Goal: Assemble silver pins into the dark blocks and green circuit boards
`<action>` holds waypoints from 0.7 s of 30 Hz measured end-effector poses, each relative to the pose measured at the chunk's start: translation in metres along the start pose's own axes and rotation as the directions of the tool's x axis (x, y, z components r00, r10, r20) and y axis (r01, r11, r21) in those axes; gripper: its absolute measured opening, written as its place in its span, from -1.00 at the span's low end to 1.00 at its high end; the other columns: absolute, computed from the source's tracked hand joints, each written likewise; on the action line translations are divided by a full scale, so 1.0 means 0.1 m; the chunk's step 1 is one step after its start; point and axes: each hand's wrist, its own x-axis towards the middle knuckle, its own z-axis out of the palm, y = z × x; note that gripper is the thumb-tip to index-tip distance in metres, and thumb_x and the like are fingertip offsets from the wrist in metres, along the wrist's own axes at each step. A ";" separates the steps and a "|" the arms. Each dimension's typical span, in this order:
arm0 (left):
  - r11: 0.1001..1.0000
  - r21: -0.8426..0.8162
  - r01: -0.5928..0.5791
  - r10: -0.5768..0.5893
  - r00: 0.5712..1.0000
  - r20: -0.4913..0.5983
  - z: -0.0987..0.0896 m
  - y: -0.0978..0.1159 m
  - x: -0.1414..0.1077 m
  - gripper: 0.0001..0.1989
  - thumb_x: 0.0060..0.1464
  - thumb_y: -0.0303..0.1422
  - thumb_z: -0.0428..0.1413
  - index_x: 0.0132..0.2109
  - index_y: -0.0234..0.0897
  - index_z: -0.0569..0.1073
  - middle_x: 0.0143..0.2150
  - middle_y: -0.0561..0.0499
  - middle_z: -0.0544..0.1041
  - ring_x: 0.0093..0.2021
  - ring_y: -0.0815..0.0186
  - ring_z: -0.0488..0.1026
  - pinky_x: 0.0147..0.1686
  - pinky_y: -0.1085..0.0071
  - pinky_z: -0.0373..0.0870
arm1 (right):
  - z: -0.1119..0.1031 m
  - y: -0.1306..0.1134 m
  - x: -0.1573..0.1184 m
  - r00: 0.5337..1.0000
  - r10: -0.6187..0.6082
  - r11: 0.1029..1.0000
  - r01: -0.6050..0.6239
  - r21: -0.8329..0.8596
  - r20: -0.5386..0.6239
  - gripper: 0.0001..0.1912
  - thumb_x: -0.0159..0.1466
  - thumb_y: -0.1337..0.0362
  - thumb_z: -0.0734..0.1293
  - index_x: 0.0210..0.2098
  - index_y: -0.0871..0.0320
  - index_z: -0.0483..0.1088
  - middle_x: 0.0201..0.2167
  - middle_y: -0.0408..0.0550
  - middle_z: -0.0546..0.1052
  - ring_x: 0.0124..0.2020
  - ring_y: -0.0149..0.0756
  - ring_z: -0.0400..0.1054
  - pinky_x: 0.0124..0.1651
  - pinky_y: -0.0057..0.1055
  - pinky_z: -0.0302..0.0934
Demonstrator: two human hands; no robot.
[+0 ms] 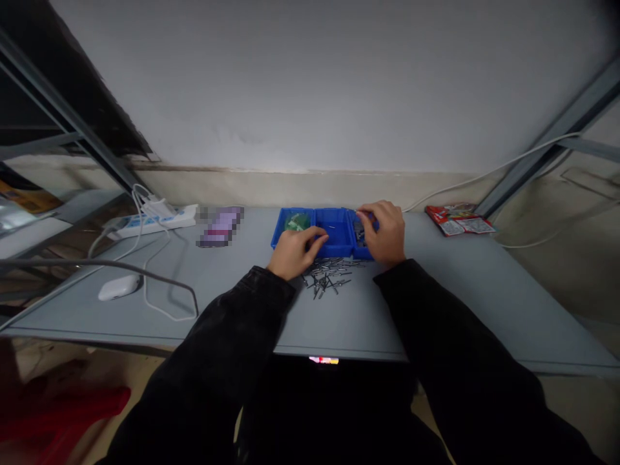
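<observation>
Three blue bins stand side by side at the back of the grey table. The left bin (276,234) holds something green (297,221); the middle bin (339,236) has a small thin piece in it; the right bin (362,254) holds small grey parts. My left hand (296,252) is at the front of the left and middle bins, thumb and forefinger close together, and what they hold is too small to name. Over the right bin, my right hand (386,231) is pinched on something tiny I cannot make out. A pile of thin metal pieces (327,278) lies before the bins.
On the left are a power strip (165,222) with white cables, a blurred purple item (221,227) and a white case (119,287). A red packet (459,221) lies at the back right. Metal posts rise at both sides, before the wall.
</observation>
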 end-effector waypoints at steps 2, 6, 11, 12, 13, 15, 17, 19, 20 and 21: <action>1.000 -0.012 -0.016 0.016 0.998 0.063 -0.02 0.02 -0.02 -0.73 0.38 -0.21 0.09 -0.09 -0.25 0.63 -0.55 0.11 0.50 -0.55 0.41 0.40 -0.35 0.43 0.38 | 0.04 -0.02 -0.02 0.999 -0.017 1.000 0.018 -0.004 0.048 -0.82 0.45 0.21 0.28 -0.18 0.10 0.51 -0.23 -0.03 0.62 -0.17 -0.13 0.44 0.00 -0.15 0.14; 0.997 -0.059 -0.053 0.067 0.963 0.260 -0.02 0.05 -0.05 -0.75 0.36 -0.23 0.12 -0.08 -0.22 0.66 -0.41 0.02 0.64 -0.51 0.38 0.47 -0.34 0.41 0.40 | 0.11 -0.05 -0.07 0.986 -0.055 0.998 0.055 0.006 0.155 -0.81 0.46 0.25 0.28 -0.15 0.10 0.54 -0.22 -0.06 0.66 -0.19 -0.15 0.48 0.02 -0.16 0.15; 0.997 -0.049 -0.059 0.075 0.878 0.473 0.02 0.08 -0.03 -0.79 0.35 -0.28 0.14 -0.11 -0.21 0.67 -0.37 0.00 0.66 -0.45 0.33 0.52 -0.33 0.41 0.37 | 0.10 -0.12 -0.07 0.986 -0.082 0.997 0.083 -0.002 0.143 -0.82 0.45 0.28 0.28 -0.19 0.11 0.54 -0.23 -0.06 0.65 -0.19 -0.17 0.47 0.00 -0.19 0.14; 0.998 -0.033 -0.053 0.063 0.872 0.485 0.03 0.08 -0.03 -0.79 0.34 -0.28 0.15 -0.12 -0.21 0.67 -0.38 0.00 0.65 -0.46 0.33 0.51 -0.34 0.41 0.36 | 0.09 -0.13 -0.07 0.986 -0.084 0.996 0.086 -0.004 0.144 -0.82 0.45 0.29 0.28 -0.19 0.11 0.54 -0.23 -0.06 0.65 -0.18 -0.17 0.47 0.00 -0.19 0.13; 0.999 -0.020 -0.049 0.052 0.869 0.493 0.04 0.08 -0.03 -0.79 0.33 -0.28 0.16 -0.13 -0.22 0.68 -0.40 -0.01 0.64 -0.46 0.32 0.50 -0.35 0.41 0.36 | 0.09 -0.13 -0.06 0.986 -0.085 0.996 0.087 -0.004 0.146 -0.82 0.45 0.29 0.28 -0.20 0.11 0.53 -0.24 -0.06 0.64 -0.18 -0.17 0.47 -0.01 -0.20 0.13; 0.999 -0.004 -0.048 0.043 0.862 0.506 0.05 0.08 -0.04 -0.80 0.32 -0.28 0.17 -0.15 -0.23 0.68 -0.42 -0.01 0.62 -0.47 0.32 0.49 -0.35 0.40 0.35 | 0.09 -0.13 -0.06 0.984 -0.087 0.996 0.089 -0.004 0.154 -0.82 0.45 0.29 0.27 -0.20 0.11 0.53 -0.23 -0.06 0.64 -0.18 -0.18 0.46 -0.01 -0.20 0.12; 0.999 -0.002 -0.051 0.045 0.856 0.516 0.06 0.08 -0.05 -0.82 0.31 -0.32 0.17 -0.16 -0.24 0.67 -0.42 -0.01 0.62 -0.48 0.32 0.48 -0.35 0.41 0.36 | 0.10 -0.12 -0.07 0.983 -0.089 0.996 0.090 -0.004 0.160 -0.81 0.45 0.28 0.26 -0.21 0.11 0.52 -0.23 -0.06 0.63 -0.17 -0.18 0.45 -0.02 -0.21 0.11; 0.999 -0.007 -0.047 0.044 0.852 0.522 0.07 0.07 -0.05 -0.84 0.29 -0.34 0.18 -0.17 -0.24 0.67 -0.40 -0.01 0.63 -0.48 0.33 0.48 -0.35 0.41 0.36 | 0.11 -0.11 -0.08 0.981 -0.093 0.995 0.095 -0.001 0.170 -0.81 0.45 0.28 0.26 -0.21 0.10 0.52 -0.23 -0.07 0.63 -0.17 -0.18 0.45 -0.02 -0.22 0.11; 0.999 -0.007 -0.042 0.039 0.850 0.525 0.08 0.07 -0.05 -0.85 0.28 -0.35 0.18 -0.17 -0.23 0.67 -0.40 -0.01 0.63 -0.47 0.33 0.49 -0.35 0.41 0.36 | 0.12 -0.10 -0.08 0.980 -0.097 0.995 0.098 0.001 0.173 -0.81 0.45 0.28 0.26 -0.21 0.10 0.51 -0.24 -0.07 0.63 -0.17 -0.18 0.45 -0.03 -0.22 0.11; 0.999 -0.005 -0.037 0.033 0.850 0.525 0.09 0.06 -0.05 -0.85 0.28 -0.36 0.19 -0.17 -0.23 0.67 -0.40 -0.01 0.63 -0.47 0.33 0.49 -0.35 0.41 0.36 | 0.12 -0.10 -0.08 0.979 -0.102 0.995 0.103 0.004 0.174 -0.82 0.45 0.28 0.26 -0.21 0.11 0.51 -0.24 -0.08 0.63 -0.17 -0.19 0.45 -0.03 -0.22 0.11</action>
